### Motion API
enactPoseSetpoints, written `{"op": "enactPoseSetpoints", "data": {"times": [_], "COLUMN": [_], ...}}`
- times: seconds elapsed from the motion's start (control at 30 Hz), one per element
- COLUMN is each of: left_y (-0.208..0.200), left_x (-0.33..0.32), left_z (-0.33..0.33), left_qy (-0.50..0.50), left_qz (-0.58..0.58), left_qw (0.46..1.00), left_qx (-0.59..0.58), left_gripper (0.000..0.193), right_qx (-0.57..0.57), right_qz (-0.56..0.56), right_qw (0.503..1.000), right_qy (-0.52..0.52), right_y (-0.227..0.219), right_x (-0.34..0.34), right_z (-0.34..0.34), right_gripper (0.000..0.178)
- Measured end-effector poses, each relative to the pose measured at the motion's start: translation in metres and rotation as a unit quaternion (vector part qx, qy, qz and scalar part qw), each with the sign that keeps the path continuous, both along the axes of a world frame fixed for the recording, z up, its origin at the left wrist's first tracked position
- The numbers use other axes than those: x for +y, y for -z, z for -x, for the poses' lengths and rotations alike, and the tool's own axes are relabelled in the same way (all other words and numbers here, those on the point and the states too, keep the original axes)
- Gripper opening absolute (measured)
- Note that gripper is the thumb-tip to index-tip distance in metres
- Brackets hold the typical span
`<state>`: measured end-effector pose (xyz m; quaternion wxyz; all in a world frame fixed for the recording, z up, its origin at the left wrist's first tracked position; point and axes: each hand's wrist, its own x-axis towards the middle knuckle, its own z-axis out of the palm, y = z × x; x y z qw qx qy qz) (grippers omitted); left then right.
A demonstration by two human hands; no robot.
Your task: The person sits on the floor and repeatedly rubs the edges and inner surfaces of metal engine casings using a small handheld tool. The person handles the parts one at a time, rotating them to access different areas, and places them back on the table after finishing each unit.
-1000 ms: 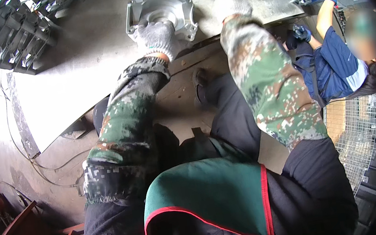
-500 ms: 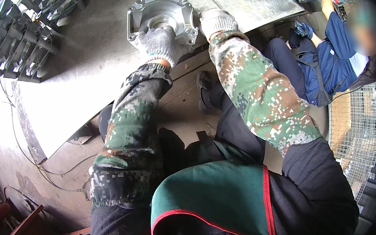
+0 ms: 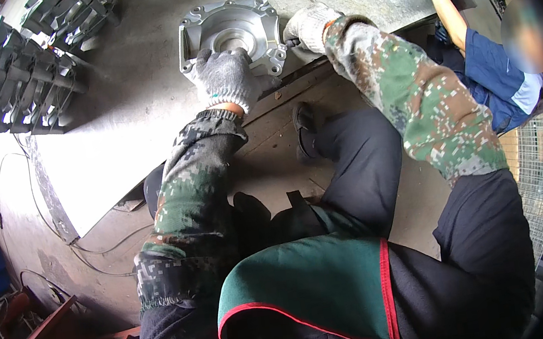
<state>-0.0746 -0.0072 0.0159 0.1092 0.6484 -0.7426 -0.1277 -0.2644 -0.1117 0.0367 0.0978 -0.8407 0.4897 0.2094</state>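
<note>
Metal part [image 3: 262, 23] is laid flat on the grey table [image 3: 146, 49], close to the table's front edge. Its near rim is held under the bent fingers of the left hand [image 3: 225, 78]. The right hand [image 3: 311, 25] is now brought closer, right beside the part, with fingers curled; whether anything is pinched cannot be told. So both hands seem to be needed.
</note>
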Motion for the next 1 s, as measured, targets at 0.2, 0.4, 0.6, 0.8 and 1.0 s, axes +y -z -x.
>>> {"op": "enactPoseSetpoints", "data": {"times": [0.2,0.4,0.6,0.8,1.0], "left_y": [0.012,0.007,0.016,0.003,0.007], "left_x": [-0.001,0.001,-0.008,-0.001,-0.007], "left_z": [-0.006,-0.012,-0.019,-0.03,-0.018], "left_qy": [0.007,0.02,0.068,0.051,0.071], "left_qz": [0.058,0.063,0.043,0.036,0.056], "left_qw": [0.998,0.998,0.996,0.996,0.995], "left_qx": [0.019,-0.019,-0.037,-0.056,-0.035], "left_gripper": [0.054,0.057,0.066,0.064,0.064], "right_qx": [-0.19,-0.477,-0.079,-0.047,-0.033], "right_qz": [-0.105,-0.132,0.229,0.287,0.294], "right_qw": [0.974,0.858,0.969,0.956,0.949], "right_qy": [-0.068,0.139,-0.039,0.038,0.108], "right_y": [0.002,0.029,0.031,0.037,0.046], "right_x": [-0.012,0.009,0.012,0.009,0.018], "right_z": [0.024,0.042,0.034,0.004,0.015], "right_gripper": [0.029,0.025,0.03,0.029,0.029]}}
